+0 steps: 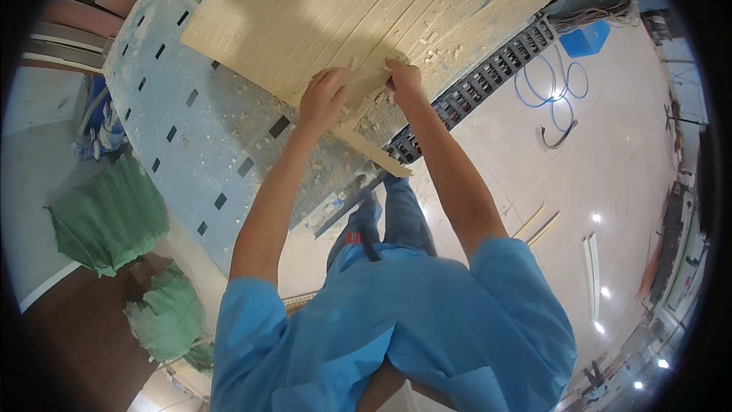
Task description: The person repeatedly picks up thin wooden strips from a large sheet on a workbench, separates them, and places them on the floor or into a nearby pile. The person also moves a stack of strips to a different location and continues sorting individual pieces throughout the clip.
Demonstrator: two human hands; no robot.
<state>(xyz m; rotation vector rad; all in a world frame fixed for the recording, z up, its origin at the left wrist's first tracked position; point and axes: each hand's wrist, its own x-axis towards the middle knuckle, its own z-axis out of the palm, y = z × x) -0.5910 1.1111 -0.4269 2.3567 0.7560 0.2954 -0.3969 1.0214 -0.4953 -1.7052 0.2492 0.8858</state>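
Observation:
My left hand (pixel 323 98) and my right hand (pixel 404 81) are side by side at the near edge of a large pale wooden board (pixel 305 23), which is scored with long parallel grooves. Both have curled fingers. Between them spans a thin pale wood piece (pixel 366 85), pinched at either side; its outline is partly hidden by my fingers. Below, a loose wood strip (pixel 374 154) slants over the table corner toward my legs. Chips and sawdust lie around my hands.
The blue-grey machine table (pixel 171 160) has dark slots and dust. A black roller rail (pixel 488 84) runs along its right edge. On the floor lie a coiled blue hose (pixel 553 91), a blue bin (pixel 585 38) and several strips. Green sacking (pixel 110 214) stands at left.

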